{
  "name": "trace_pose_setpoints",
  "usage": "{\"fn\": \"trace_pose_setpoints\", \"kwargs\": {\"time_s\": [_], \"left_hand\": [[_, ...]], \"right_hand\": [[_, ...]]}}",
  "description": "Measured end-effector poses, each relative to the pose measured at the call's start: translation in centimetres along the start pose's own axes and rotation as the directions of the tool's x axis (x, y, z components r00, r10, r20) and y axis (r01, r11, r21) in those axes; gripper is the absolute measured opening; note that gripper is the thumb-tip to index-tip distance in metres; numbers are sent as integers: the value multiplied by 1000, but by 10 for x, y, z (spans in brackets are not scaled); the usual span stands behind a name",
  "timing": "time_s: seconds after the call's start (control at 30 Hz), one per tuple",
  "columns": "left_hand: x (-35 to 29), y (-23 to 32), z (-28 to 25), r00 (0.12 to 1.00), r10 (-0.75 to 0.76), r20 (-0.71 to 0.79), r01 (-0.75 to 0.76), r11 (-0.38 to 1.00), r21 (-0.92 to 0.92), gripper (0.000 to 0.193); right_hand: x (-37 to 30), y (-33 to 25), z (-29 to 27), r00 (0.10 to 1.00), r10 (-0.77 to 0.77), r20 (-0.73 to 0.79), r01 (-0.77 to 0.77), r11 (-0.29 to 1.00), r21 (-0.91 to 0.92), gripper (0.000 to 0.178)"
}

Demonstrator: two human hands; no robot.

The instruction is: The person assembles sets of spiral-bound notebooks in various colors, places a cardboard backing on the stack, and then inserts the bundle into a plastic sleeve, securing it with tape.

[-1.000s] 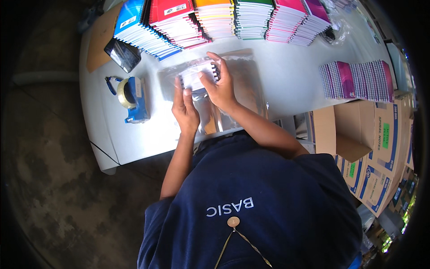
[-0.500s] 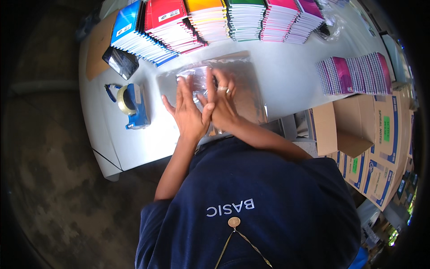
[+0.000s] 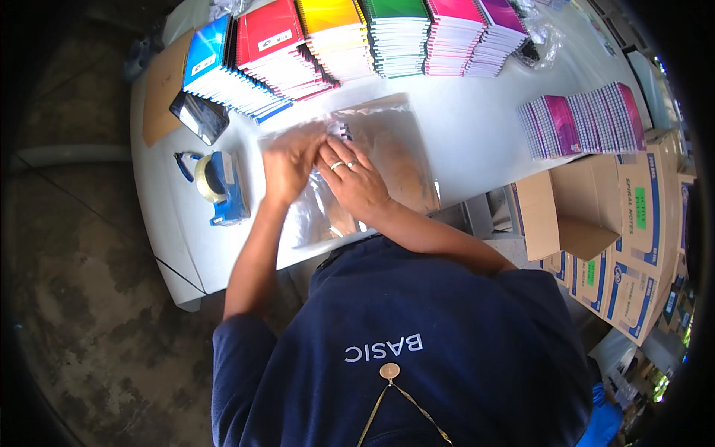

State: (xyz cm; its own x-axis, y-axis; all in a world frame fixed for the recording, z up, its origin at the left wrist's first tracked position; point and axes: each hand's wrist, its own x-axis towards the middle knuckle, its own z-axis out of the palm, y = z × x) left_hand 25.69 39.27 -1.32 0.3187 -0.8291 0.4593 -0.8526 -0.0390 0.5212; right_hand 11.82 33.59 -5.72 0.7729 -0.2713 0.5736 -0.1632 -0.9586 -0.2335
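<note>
My left hand [image 3: 289, 167], smeared by motion, bends over a small thing wrapped in clear film [image 3: 342, 132]. Only a pale bit with a dark, spiral-like edge shows past my fingers; the rest is covered. My right hand [image 3: 353, 179], with rings on it, lies over the near side, its fingers stretched toward the left hand. The fingertips of both hands meet or overlap. Under them, clear plastic bags [image 3: 395, 153] lie flat on the white table [image 3: 477, 134].
Stacks of spiral notebooks in blue [image 3: 208, 56], red [image 3: 269, 33], yellow, green, pink and purple line the far side. A phone [image 3: 199, 118], pliers [image 3: 186, 165] and tape dispenser [image 3: 229, 186] lie left. Small purple notebooks [image 3: 581, 123] stand right, above an open carton [image 3: 588, 201].
My left hand has swung left and turned inward from lying flat on the film. The right hand has come down nearer to me, and its fingers now point up-left. The wrapped thing is more hidden.
</note>
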Motion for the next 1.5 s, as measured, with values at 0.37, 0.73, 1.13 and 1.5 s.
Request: {"fn": "trace_pose_setpoints", "kwargs": {"time_s": [0.37, 0.73, 1.13, 1.5], "left_hand": [[-46, 29, 8, 1000, 10, -4, -9, 989, 147, 37], [-150, -115, -143, 72, -973, 221, 937, -10, -350, 41], [-217, -93, -132, 359, -858, 368, 844, 131, -520, 17], [-38, 80, 10, 397, -896, 201, 656, 123, -745, 39]], "right_hand": [[13, 25, 1, 977, 208, -49, -149, 827, 542, 50], [10, 39, 5, 988, 49, -148, 35, 857, 514, 24], [12, 41, 1, 993, 59, -103, 0, 865, 501, 12], [12, 43, -1, 991, 12, -136, 64, 841, 538, 17]]}}
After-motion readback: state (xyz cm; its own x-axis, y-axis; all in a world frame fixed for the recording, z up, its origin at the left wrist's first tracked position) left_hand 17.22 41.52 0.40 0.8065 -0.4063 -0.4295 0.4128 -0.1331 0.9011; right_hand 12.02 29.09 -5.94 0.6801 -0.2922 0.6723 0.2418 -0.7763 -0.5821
